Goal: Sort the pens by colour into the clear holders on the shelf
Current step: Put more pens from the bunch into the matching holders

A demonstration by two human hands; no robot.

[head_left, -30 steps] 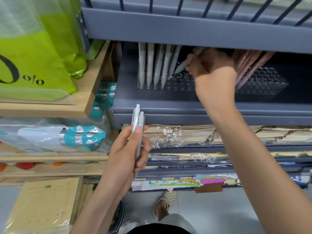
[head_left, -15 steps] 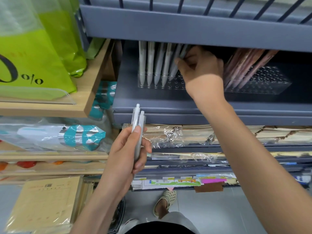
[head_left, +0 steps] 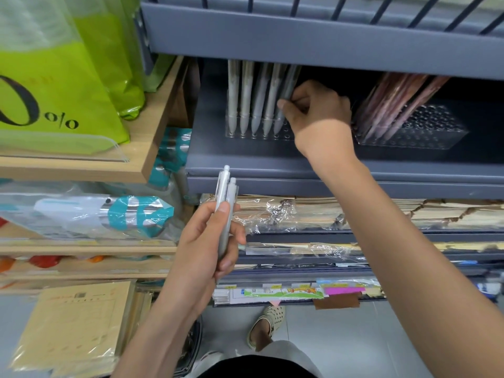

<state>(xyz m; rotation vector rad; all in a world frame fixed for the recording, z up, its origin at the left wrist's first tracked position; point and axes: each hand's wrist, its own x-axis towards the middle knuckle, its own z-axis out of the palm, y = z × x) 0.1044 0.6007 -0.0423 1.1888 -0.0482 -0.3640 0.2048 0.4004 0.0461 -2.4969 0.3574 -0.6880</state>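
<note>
1. Grey pens [head_left: 253, 99]: five standing in left clear holder [head_left: 287, 136] on grey shelf [head_left: 272, 165].
2. Right hand [head_left: 316, 110] at fifth pen [head_left: 287, 85], thumb and curled fingers apparently pinching it.
3. Left hand [head_left: 207, 241] below shelf, fingers clamped round two more grey pens [head_left: 225, 195].
4. Pinkish pens [head_left: 395, 105] leaning in right clear holder [head_left: 436, 137].

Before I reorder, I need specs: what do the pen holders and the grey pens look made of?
Pen holders: clear glossy plastic, likely acrylic; the shelf shows through them and edges glint. Grey pens: matte opaque plastic, probably; even colour, no metallic shine.
</note>
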